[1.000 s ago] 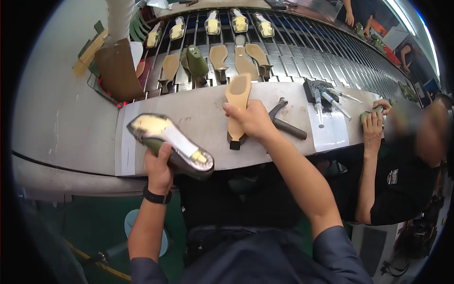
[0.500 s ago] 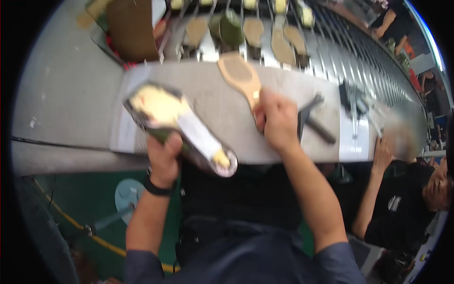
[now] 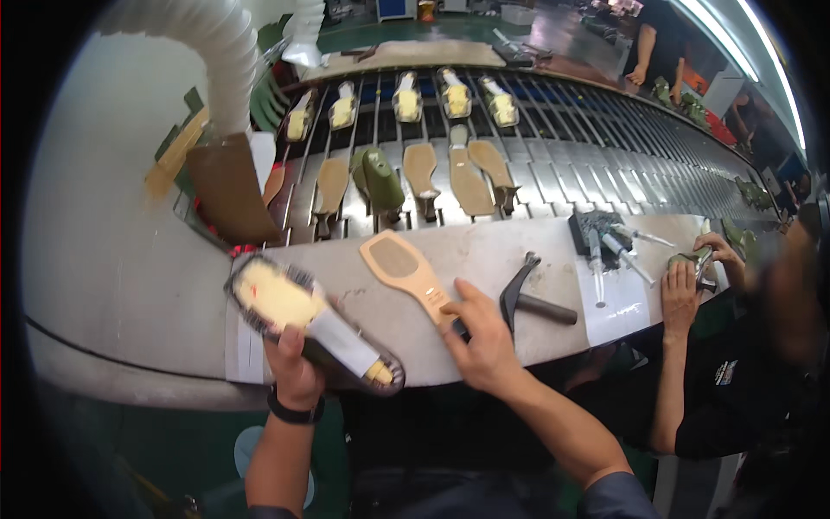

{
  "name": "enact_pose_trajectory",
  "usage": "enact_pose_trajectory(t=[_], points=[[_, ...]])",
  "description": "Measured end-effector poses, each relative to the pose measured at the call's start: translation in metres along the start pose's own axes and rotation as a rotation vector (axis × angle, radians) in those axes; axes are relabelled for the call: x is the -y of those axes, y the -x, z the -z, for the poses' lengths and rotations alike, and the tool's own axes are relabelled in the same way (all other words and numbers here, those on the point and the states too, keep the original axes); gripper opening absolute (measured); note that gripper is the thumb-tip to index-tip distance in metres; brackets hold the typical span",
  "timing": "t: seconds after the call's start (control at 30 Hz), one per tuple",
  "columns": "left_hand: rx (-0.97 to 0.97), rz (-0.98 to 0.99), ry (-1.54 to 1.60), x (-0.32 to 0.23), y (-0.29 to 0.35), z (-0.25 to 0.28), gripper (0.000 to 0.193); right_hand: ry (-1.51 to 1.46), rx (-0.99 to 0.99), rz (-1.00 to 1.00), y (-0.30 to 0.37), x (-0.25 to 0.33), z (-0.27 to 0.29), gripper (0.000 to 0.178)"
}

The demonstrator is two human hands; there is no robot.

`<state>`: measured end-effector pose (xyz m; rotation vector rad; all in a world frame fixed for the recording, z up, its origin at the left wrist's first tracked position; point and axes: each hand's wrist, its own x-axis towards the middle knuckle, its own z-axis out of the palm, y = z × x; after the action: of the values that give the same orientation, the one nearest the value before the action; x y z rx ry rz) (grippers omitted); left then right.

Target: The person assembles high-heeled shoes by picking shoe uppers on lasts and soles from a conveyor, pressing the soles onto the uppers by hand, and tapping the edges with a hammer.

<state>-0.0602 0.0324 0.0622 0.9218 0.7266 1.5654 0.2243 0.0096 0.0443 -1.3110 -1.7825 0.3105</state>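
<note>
My left hand (image 3: 296, 374) grips a dark shoe upper on a last (image 3: 277, 296), bottom side up and tilted. Its underside shows a cream forepart, a white strip along the waist and dark gathered edges. To the right, my right hand (image 3: 486, 342) has its fingers closed around the heel end of a tan shoe sole (image 3: 417, 278). The sole's wide toe end points away from me, over the bench, and carries a darker oval patch. Something dark, probably the heel, shows partly under my fingers.
A dark curved tool with a straight handle (image 3: 546, 308) lies right of my right hand. Beyond are syringes (image 3: 596, 259) on a black block, and a co-worker's hands (image 3: 681, 290) holding a green shoe. A roller conveyor (image 3: 588, 173) carries soles and lasted uppers. A white hose (image 3: 226, 69) hangs left.
The view has tipped up, showing more of the conveyor. My right hand's fingers have loosened from a fist, at the sole's heel end. The upper stays in my left hand.
</note>
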Motion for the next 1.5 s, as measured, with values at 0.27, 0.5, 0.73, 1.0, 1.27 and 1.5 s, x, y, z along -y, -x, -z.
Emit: enact_pose_trajectory(t=[0.27,0.5,0.73,1.0,1.27,1.5], points=[[0.127,-0.031,-0.208,-0.021,-0.036,-0.049,0.039,-0.764,-0.083,-0.502,0.164,0.03,0.072,0.04],[0.428,-0.011,-0.094,0.004,-0.025,-0.043,0.058,-1.086,0.371,-0.966,0.138,0.031,0.038,0.031],[0.332,0.096,0.115,-0.055,-0.05,-0.078,0.066,-1.0,0.107,-0.692,0.097,0.05,0.07,0.03],[0.592,0.056,0.005,-0.073,-0.021,-0.101,0.047,-1.146,0.283,-0.437,0.013,0.139,0.071,0.029],[0.657,0.078,0.201,-0.071,0.001,-0.099,0.078,-1.109,0.404,-0.417,0.005,0.139,0.062,0.038],[0.65,0.064,0.048,-0.075,0.009,-0.095,0.083,-1.083,0.401,-0.448,0.009,0.148,0.061,0.037]])
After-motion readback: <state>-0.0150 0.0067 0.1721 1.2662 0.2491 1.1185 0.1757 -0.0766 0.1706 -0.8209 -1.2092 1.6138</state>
